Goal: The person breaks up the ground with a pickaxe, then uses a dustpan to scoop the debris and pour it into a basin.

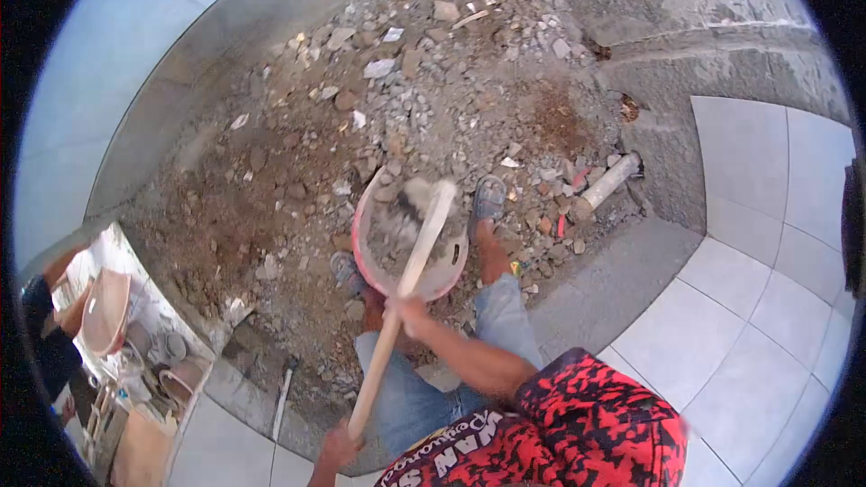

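Observation:
My right hand (411, 312) grips the middle of a long wooden handle (417, 252), and my left hand (336, 445) holds its lower end near my body. The handle's far end carries a blade (417, 194) that rests in a round pink bucket (364, 227) holding grey rubble. The bucket stands on broken ground between my two sandalled feet (488, 199). My jeans and a red and black shirt fill the lower right.
Loose stones and earth (379, 99) cover the dug-up pit. A white pipe stub (609, 182) pokes out at the right. Pale floor tiles (767, 307) surround the pit. A small tool (282, 401) lies by the concrete edge. At the left, another person (45, 343) is beside a pink basin (104, 311) and several bowls.

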